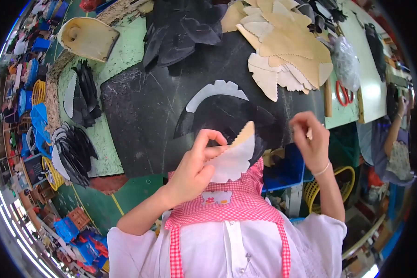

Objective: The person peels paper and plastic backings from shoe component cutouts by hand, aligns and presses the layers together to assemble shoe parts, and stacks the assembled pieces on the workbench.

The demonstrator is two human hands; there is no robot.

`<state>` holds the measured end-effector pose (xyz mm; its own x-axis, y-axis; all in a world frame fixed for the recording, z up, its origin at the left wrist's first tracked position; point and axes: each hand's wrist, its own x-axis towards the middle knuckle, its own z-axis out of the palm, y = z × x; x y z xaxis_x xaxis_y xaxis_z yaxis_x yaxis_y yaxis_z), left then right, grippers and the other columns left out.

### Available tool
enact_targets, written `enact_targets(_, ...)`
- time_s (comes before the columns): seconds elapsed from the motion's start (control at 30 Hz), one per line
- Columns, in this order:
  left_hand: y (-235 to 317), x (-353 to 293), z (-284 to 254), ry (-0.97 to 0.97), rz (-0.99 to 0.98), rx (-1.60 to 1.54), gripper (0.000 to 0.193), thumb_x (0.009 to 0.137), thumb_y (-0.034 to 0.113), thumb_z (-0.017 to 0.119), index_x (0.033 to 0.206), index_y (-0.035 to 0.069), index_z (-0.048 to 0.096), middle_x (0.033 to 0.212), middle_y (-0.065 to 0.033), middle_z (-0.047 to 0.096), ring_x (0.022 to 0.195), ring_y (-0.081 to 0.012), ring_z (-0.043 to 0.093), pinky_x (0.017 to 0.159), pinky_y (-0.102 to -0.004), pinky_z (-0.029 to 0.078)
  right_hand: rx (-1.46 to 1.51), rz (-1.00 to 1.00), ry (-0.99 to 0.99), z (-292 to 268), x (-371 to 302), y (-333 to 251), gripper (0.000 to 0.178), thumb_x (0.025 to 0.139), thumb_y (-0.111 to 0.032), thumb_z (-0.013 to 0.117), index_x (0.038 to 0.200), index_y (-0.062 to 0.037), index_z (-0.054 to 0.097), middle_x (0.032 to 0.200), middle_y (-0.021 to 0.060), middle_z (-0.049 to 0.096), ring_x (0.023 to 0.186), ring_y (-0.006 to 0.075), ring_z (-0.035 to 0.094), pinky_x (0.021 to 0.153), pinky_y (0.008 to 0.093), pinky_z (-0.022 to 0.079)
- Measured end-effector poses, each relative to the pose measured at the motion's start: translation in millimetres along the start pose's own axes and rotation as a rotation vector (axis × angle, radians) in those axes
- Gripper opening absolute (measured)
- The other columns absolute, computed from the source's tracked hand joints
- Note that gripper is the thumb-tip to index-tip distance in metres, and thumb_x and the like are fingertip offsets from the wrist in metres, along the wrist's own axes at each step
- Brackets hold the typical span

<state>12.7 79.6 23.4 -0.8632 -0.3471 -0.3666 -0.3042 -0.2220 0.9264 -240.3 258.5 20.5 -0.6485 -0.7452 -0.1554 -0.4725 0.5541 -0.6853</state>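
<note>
A pale crescent-shaped cut piece (pixel 234 160), with a tan zigzag edge and notches along its outer curve, is pinched between the fingers of my left hand (pixel 192 169). It hangs over the near edge of the black work mat (pixel 139 125). My right hand (pixel 312 141) is raised off to the right, its fingers curled together. A small pale bit shows at those fingertips, too small to name. Beyond my left hand, a black curved piece (pixel 222 113) lies on the mat, with a light grey notched strip (pixel 215 90) along its far edge.
Tan zigzag-edged pieces (pixel 294 44) are heaped at the far right, black pieces (pixel 183 34) at far centre. Two fanned black stacks (pixel 74 150) lie left, near a tan shoe-shaped form (pixel 88 39). Red-handled scissors (pixel 344 95) and a clear plastic bag (pixel 345 62) lie right.
</note>
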Motion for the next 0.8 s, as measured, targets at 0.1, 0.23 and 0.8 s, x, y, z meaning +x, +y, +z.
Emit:
enact_targets(0.1, 7, 5, 10, -0.071, -0.092, -0.057, 0.058, 0.073, -0.013, 0.031, 0.129, 0.003, 0.033, 0.126, -0.0193, 0.064, 0.118, -0.0186, 0.061, 0.1, -0.03, 0.045, 0.123, -0.573, -0.11, 19, -6, -43, 0.019, 0.08, -0.004, 0.075, 0.098, -0.0057, 0.071, 0.089, 0.0086, 0.07, 0.082, 0.0245, 0.069, 0.071, 0.0334, 0.055)
enact_targets(0.23, 20, 5, 16, -0.12, -0.024, 0.132, 0.054, 0.076, -0.011, 0.036, 0.128, 0.004, 0.034, 0.115, -0.0217, 0.069, 0.102, -0.03, 0.067, 0.086, -0.0351, 0.05, 0.104, -0.676, -0.133, 34, -6, -44, 0.024, 0.076, -0.004, 0.08, 0.099, -0.0043, 0.074, 0.091, 0.0069, 0.071, 0.081, 0.0234, 0.069, 0.07, 0.0326, 0.055)
enact_targets(0.8, -9, 1, -2, -0.14, -0.258, -0.578, 0.052, 0.068, -0.012, 0.034, 0.118, 0.005, 0.039, 0.137, -0.027, 0.058, 0.123, -0.027, 0.061, 0.106, -0.0339, 0.045, -0.362, -0.484, 0.06, -12, -9, -9, 0.037, 0.069, -0.01, 0.081, 0.102, -0.0079, 0.065, 0.108, 0.0049, 0.064, 0.106, 0.0236, 0.06, 0.093, 0.0366, 0.045)
